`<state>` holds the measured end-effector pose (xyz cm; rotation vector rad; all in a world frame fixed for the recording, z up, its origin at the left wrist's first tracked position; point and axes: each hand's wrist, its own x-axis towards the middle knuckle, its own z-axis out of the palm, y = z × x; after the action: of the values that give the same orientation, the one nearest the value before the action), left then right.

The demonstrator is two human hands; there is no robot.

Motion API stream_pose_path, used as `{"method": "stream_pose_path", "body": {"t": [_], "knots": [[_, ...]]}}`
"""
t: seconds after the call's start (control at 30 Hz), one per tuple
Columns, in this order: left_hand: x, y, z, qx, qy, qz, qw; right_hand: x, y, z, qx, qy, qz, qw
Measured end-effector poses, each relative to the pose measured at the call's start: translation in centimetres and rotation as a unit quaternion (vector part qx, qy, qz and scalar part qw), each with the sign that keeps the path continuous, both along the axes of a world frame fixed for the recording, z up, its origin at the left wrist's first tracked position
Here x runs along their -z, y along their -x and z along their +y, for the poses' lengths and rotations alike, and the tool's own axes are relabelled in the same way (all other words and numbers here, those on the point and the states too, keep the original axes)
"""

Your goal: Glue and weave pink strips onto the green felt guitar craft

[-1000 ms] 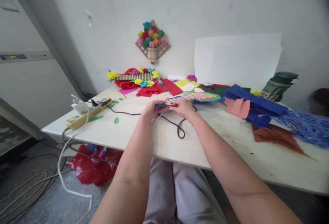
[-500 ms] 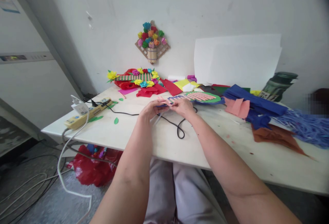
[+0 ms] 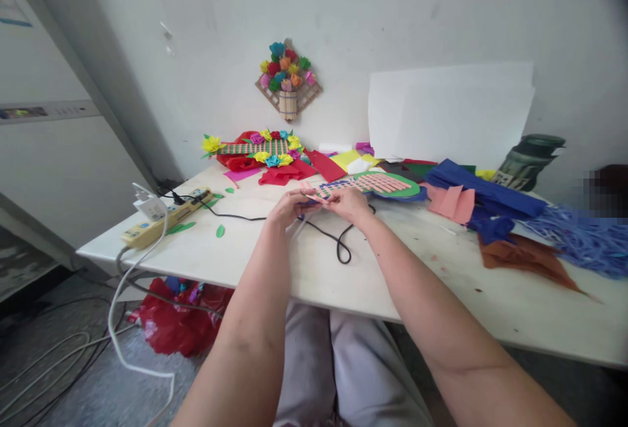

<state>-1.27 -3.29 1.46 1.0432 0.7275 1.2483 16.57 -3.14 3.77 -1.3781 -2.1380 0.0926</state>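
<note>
A long paper craft (image 3: 387,183), with pink strips woven over a rounded green end and a narrower blue part, lies over the table in front of me. Its narrow end is between my hands. My left hand (image 3: 288,208) grips that end from the left, with pink strip tips poking up beyond the fingers. On the other side, my right hand (image 3: 349,203) pinches the near edge of the narrow part, thumb and fingers pressed together. My fingers partly hide the spot where they meet. A black cord (image 3: 338,244) runs on the tabletop below them.
A power strip (image 3: 167,218) with a white charger sits at the left edge, green paper leaves nearby. Behind are a flower-trimmed woven piece (image 3: 255,148) and red paper (image 3: 324,165). On the right lie blue crepe paper (image 3: 481,188), brown paper (image 3: 524,257) and a dark green bottle (image 3: 527,162).
The view has shifted very slightly. Both hands keep their hold on the narrow end of the paper craft, with hardly any movement of the fingers.
</note>
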Motion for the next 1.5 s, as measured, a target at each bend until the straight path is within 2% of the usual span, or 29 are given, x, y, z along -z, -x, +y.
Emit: {"method": "stream_pose_path", "body": {"t": [0.33, 0.83, 1.5], "knots": [[0.0, -0.2, -0.1, -0.015, 0.015, 0.004, 1.0, -0.1, -1.2, 0.4, -0.026, 0.004, 0.014, 1.0], [-0.1, -0.2, -0.3, -0.015, 0.008, 0.007, 1.0, 0.1, -1.2, 0.7, -0.029, 0.009, 0.022, 0.999], [0.2, 0.4, -0.1, 0.032, -0.021, 0.005, 0.999, 0.0, -0.8, 0.4, 0.008, 0.026, 0.016, 1.0]]}}
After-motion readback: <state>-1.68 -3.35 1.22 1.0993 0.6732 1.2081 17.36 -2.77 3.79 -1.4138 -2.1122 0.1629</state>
